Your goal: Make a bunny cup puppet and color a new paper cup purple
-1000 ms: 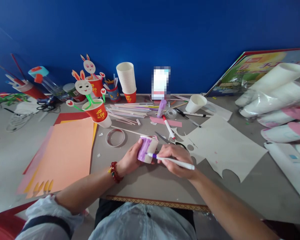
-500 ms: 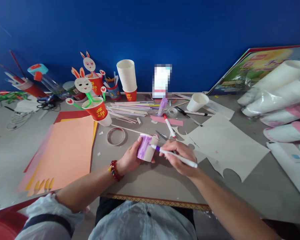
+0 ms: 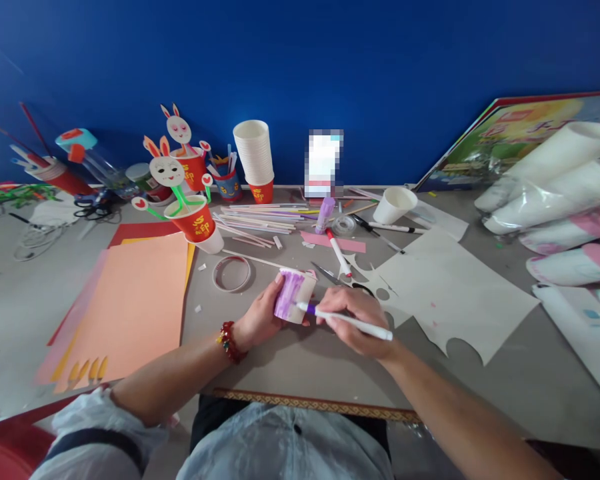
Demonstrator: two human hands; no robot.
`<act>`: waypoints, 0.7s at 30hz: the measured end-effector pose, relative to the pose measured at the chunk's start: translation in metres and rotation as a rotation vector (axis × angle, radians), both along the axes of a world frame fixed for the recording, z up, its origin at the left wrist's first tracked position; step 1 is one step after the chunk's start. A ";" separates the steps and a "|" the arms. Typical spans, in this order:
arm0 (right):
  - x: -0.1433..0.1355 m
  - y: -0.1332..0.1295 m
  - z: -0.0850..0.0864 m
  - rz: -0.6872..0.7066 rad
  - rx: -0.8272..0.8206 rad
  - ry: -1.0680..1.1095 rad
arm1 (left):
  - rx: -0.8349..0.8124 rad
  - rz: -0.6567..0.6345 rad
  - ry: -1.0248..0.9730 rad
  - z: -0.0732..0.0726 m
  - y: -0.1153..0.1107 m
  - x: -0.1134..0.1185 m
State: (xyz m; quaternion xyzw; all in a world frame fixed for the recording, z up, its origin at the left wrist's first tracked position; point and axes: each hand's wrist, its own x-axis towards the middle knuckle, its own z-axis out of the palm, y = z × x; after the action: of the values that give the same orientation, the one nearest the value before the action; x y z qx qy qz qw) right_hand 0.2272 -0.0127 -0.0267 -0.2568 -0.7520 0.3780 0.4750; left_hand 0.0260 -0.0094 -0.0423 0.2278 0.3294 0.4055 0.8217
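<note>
You're sitting at a grey table [image 3: 290, 360] against a blue wall [image 3: 330, 60]. An orange sheet [image 3: 130, 300] is lying to your left, a cut white sheet [image 3: 450, 287] to your right, rolled paper [image 3: 545, 167] far right. A cup stack [image 3: 254, 157], bunny cups [image 3: 190, 213], straws [image 3: 260, 223], a tape ring [image 3: 231, 273] and a red marker [image 3: 338, 253] are sitting further back.

Your left hand [image 3: 260, 317] is clamped around a small cup [image 3: 293, 297] lying on its side, holding it just off the table in front of you. Your right hand [image 3: 355, 320] is closed on a purple marker [image 3: 350, 321], tip touching the cup's wall low on the near side.

Since half a second ago the tip is sitting lower on the cup and the hand has dropped with it, so you're likely stroking up and down, colouring. Purple is covering part of the wall; the right portion is still white.
</note>
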 end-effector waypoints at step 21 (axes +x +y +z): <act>-0.004 -0.004 0.003 0.118 0.047 0.040 | -0.031 0.047 0.039 0.002 -0.002 0.001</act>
State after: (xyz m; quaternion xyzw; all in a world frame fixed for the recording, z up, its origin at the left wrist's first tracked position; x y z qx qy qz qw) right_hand 0.2230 -0.0170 -0.0235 -0.1932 -0.7649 0.3927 0.4727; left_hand 0.0267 -0.0114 -0.0405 0.2149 0.3568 0.4150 0.8089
